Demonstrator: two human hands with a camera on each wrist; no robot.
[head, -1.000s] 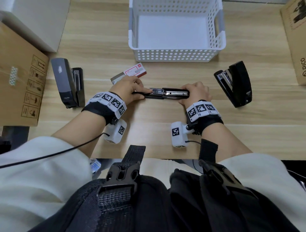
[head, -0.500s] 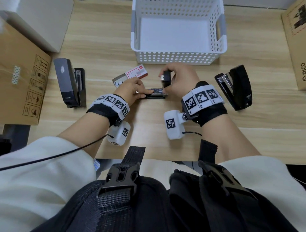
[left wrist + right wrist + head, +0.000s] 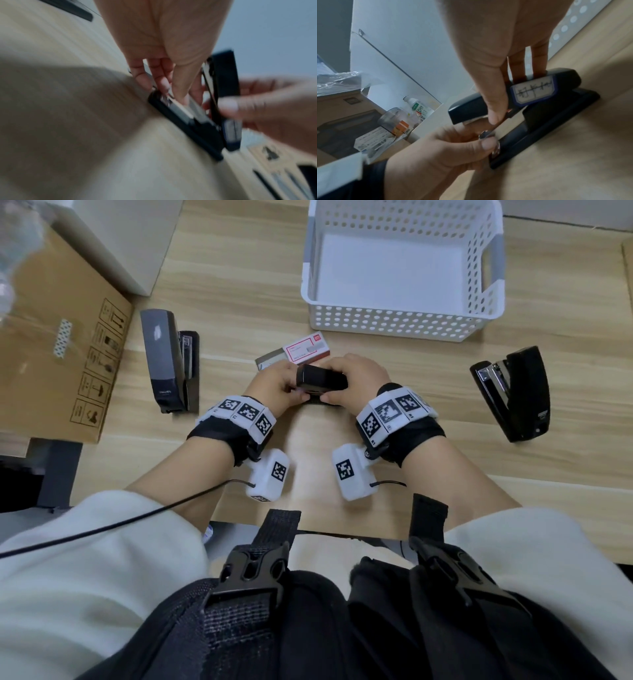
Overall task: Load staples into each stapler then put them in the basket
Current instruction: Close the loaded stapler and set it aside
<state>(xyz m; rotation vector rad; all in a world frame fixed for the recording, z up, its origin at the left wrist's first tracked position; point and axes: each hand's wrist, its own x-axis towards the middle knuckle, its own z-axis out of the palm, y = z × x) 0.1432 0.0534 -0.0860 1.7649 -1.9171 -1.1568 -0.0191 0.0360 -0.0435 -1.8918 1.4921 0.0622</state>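
A black stapler [image 3: 320,380] lies on the wooden table between both hands. My right hand [image 3: 346,392] grips its top cover [image 3: 547,89] from above, thumb on the near side and fingers on the far side, with the cover folded down close over the base [image 3: 556,121]. My left hand [image 3: 291,392] pinches the metal front end of the magazine [image 3: 488,133]. The left wrist view is blurred and shows the left hand's fingertips [image 3: 163,83] on the stapler [image 3: 180,119]. A white perforated basket [image 3: 394,318] stands behind the hands.
A grey stapler [image 3: 164,361] lies open at the left and another black stapler [image 3: 517,395] lies open at the right. A red-and-white staple box [image 3: 306,350] sits just beyond the hands. Cardboard boxes [image 3: 61,344] border the left edge.
The right hand swung the stapler's top cover from lying flat open, up and over to the left, down toward the base. The left hand stayed at the front end.
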